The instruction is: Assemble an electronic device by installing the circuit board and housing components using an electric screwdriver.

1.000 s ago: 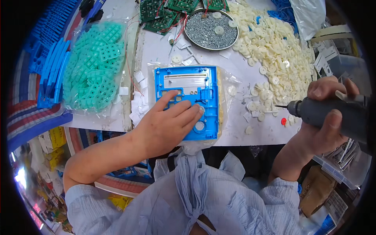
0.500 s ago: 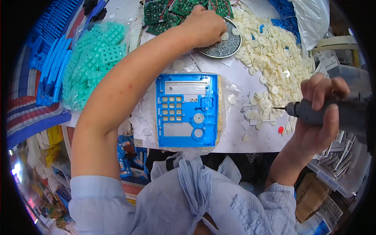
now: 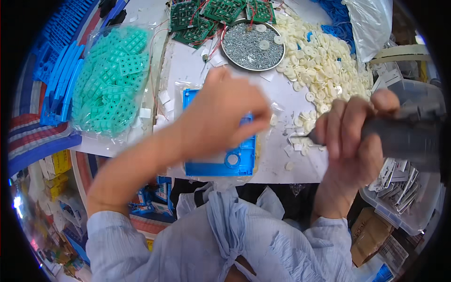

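Observation:
My right hand (image 3: 352, 129) is wrapped round a dark electric screwdriver (image 3: 406, 143), held level with its tip pointing left, near the edge of a heap of cream plastic discs (image 3: 324, 66). Above a blue plastic casing panel (image 3: 197, 169) at the table's front, my left hand (image 3: 232, 110) is blurred by motion, and whether its fingers hold anything cannot be made out. The hand and wrist hide most of the panel, including its upper middle. Beyond it stands a round metal dish (image 3: 222, 46) of small silvery screws (image 3: 244, 51), with a few cream discs lying on top.
Green circuit boards (image 3: 225, 10) with red wires lie behind the dish. On the left is a clear bag of turquoise keypads (image 3: 110, 84), beside blue plastic parts (image 3: 61, 87). A clear bin (image 3: 411, 218) of metal pieces is at the right. Blue cords (image 3: 336, 14) lie at the back.
My left hand has come back from the screw dish to above the blue panel. My right hand has shifted slightly left with the screwdriver.

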`<state>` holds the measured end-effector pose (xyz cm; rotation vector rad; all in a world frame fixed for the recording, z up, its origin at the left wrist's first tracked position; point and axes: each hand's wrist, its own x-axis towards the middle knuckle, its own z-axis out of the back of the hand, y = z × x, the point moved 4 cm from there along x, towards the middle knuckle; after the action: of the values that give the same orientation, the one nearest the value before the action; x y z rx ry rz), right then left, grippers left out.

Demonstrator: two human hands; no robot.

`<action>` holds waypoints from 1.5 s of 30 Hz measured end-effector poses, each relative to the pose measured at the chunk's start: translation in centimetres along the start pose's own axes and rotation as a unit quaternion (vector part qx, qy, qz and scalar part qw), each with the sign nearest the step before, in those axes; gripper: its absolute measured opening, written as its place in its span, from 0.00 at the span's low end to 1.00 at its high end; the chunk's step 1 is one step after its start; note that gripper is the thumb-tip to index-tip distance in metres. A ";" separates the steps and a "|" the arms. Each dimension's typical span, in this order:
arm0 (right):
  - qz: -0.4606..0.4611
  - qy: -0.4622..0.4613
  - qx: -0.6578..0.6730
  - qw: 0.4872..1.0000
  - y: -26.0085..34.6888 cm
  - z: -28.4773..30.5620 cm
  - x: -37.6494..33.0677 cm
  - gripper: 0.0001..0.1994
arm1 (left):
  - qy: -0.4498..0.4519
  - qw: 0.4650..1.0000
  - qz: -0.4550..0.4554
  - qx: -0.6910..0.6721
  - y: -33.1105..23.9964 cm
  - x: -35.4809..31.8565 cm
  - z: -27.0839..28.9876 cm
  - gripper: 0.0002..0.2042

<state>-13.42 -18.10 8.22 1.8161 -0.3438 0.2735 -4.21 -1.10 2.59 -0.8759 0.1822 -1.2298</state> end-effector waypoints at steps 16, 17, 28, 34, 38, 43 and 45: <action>-0.022 0.050 0.065 0.996 -1.7 -6.4 -1.4 0.18 | -0.129 0.990 0.052 -0.006 -2.5 -7.6 -1.6 0.07; -0.019 0.044 0.066 0.997 -1.7 -6.4 -1.4 0.18 | -0.134 0.990 0.047 -0.001 -2.5 -7.6 -1.6 0.08; -0.014 0.005 0.062 0.998 -1.9 -6.9 -1.4 0.18 | -0.176 0.984 0.020 0.038 -2.5 -7.5 -1.3 0.10; -0.008 0.042 0.114 0.993 -3.2 -6.1 -2.0 0.19 | -0.142 0.987 0.011 0.076 -2.6 -7.6 -1.2 0.08; 0.009 0.034 0.102 0.994 -1.7 -6.2 -1.3 0.18 | -0.167 0.984 0.011 0.066 -2.2 -7.9 -1.7 0.08; -0.007 0.005 0.072 0.997 -2.2 -6.9 -1.8 0.17 | -0.183 0.981 0.023 0.067 -2.7 -8.1 -1.7 0.12; -0.009 0.003 0.070 0.998 -2.4 -6.8 -2.0 0.17 | -0.182 0.981 0.020 0.068 -2.7 -8.1 -1.7 0.13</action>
<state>-14.46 -10.74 7.19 1.9548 -0.3112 0.2960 -10.14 4.93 0.65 -0.9561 -0.1765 -1.0106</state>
